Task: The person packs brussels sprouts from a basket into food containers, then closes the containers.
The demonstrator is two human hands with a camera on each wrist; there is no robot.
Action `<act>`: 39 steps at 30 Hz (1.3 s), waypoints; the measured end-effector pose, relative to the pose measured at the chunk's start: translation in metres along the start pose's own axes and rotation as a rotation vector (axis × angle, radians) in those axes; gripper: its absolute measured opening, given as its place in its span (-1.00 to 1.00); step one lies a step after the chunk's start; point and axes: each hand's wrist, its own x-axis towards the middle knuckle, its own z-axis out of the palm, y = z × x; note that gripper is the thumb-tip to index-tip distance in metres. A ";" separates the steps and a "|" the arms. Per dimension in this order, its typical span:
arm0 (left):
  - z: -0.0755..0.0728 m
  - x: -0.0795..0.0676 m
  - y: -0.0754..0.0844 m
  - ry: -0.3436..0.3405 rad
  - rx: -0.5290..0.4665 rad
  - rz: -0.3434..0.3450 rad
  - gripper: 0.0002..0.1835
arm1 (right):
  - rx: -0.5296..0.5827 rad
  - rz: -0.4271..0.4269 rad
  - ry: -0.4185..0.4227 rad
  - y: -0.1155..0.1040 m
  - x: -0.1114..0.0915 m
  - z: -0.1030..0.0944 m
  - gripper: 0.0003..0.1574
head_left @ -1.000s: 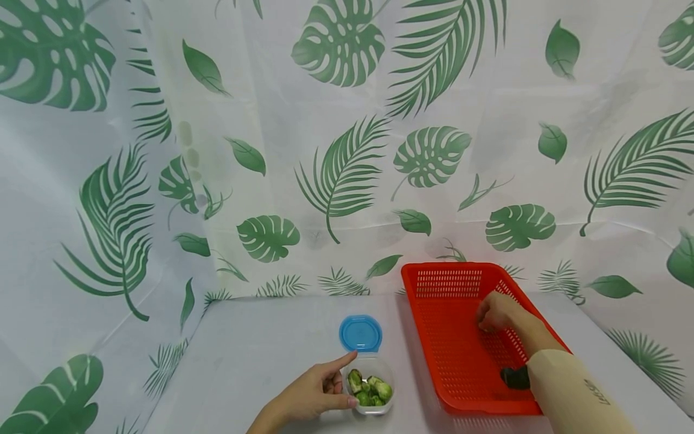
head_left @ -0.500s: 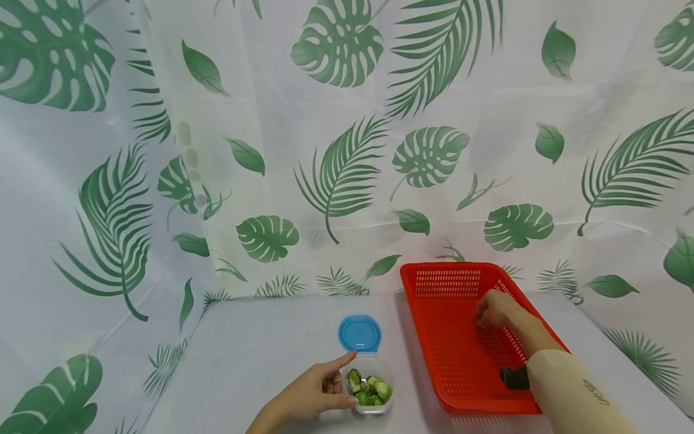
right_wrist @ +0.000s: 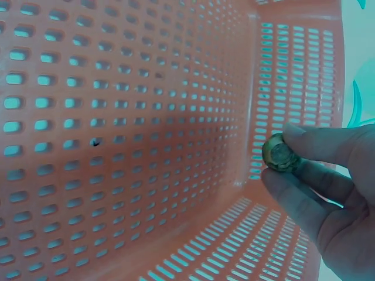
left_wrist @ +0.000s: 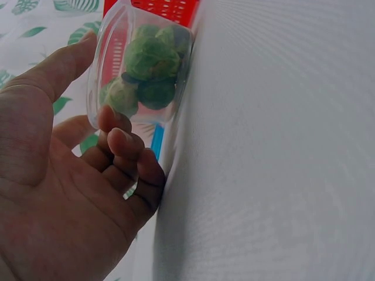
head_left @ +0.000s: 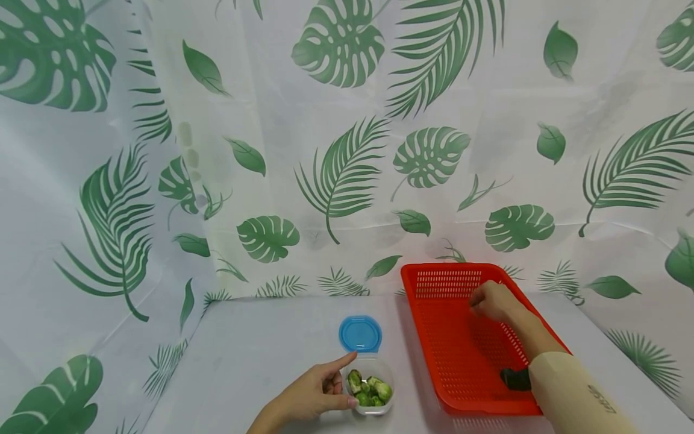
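In the right wrist view, my right hand (right_wrist: 328,181) pinches a Brussels sprout (right_wrist: 279,153) between thumb and fingertips, its cut end showing. The head view has that hand over the far right part of a red perforated plastic basket (head_left: 452,386). My left hand (head_left: 314,392) holds a small clear plastic container (head_left: 391,386) from its left side, thumb and index finger spread along the rim and the other fingers curled beside its wall. Several green Brussels sprouts (left_wrist: 152,58) lie inside the container, which stands on the table close to the basket's left side.
A blue lid (head_left: 360,333) lies flat on the white table (head_left: 260,343), just behind the container. Behind the table hangs a white sheet printed with green leaves (head_left: 336,181). A black strap (head_left: 515,379) shows at the right wrist, ahead of a beige sleeve (head_left: 575,392).
My right hand has risen and shifted slightly left and away inside the basket, blurred at the fingertips. The left hand, container and lid have stayed in place.
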 end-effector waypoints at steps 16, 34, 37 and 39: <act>-0.001 -0.001 0.001 0.005 -0.004 0.004 -0.14 | 0.049 -0.109 0.102 -0.034 -0.007 -0.013 -0.67; 0.000 -0.001 0.001 0.008 -0.020 -0.005 -0.13 | 0.038 -0.196 0.219 -0.071 -0.020 -0.017 -0.58; 0.000 -0.001 0.000 0.009 -0.015 -0.002 -0.13 | 0.040 -0.213 0.231 -0.079 -0.024 -0.018 -0.58; 0.000 -0.001 0.000 0.009 -0.013 0.000 -0.13 | 0.040 -0.237 0.241 -0.084 -0.027 -0.018 -0.61</act>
